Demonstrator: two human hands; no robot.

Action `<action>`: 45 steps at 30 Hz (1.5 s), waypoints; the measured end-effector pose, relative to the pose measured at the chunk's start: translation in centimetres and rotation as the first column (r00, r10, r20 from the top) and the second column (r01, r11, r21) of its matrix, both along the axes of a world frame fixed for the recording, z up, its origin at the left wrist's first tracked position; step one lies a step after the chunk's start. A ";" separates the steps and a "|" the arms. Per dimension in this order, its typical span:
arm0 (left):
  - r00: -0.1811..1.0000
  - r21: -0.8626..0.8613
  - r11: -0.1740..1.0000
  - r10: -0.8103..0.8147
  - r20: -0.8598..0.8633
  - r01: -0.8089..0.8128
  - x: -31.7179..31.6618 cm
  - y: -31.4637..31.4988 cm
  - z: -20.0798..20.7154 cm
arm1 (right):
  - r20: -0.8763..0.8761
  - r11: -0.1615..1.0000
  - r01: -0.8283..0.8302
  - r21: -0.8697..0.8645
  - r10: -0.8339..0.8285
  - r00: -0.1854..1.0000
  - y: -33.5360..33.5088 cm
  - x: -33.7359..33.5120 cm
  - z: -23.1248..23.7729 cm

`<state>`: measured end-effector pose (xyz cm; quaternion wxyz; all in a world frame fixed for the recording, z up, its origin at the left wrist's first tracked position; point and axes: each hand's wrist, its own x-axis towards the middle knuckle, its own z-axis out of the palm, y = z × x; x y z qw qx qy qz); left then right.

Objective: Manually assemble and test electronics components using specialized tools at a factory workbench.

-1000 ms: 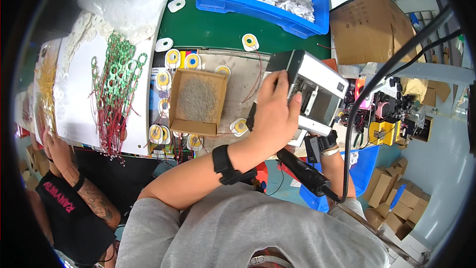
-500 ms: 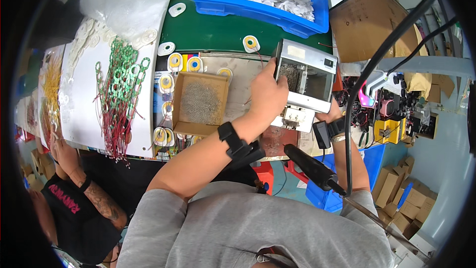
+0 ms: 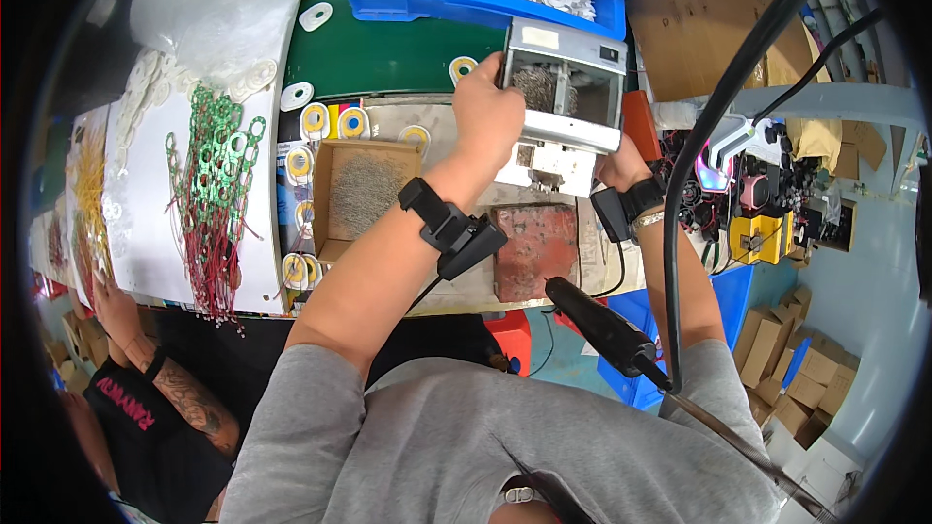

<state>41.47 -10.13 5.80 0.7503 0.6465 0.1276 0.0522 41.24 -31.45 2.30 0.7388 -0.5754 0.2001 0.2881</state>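
Our left grip clasps the machine by its left side; right grip at its lower right corner, fingers hidden: we cannot tell closure.

Your left hand and right hand are pushing the silver machine farther forward, nearer the blue bin, straightening its earlier slant and leaving a reddish block showing behind it, nearer you.
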 end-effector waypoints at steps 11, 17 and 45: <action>0.986 -0.029 0.999 0.023 -0.163 -0.028 0.3 -1.4 -2.3 | -0.038 0.925 0.075 -0.372 -0.096 0.995 0.3 -1.0 -0.2; 0.988 0.139 0.982 0.139 -0.066 -0.129 -0.4 -3.1 -2.1 | 0.123 0.966 0.181 -0.186 -0.160 0.979 0.1 -1.6 0.8; 0.946 -0.156 0.981 -0.154 -0.284 0.113 -6.6 1.6 -2.5 | 0.149 0.911 0.039 -0.411 0.026 0.988 1.2 5.8 6.9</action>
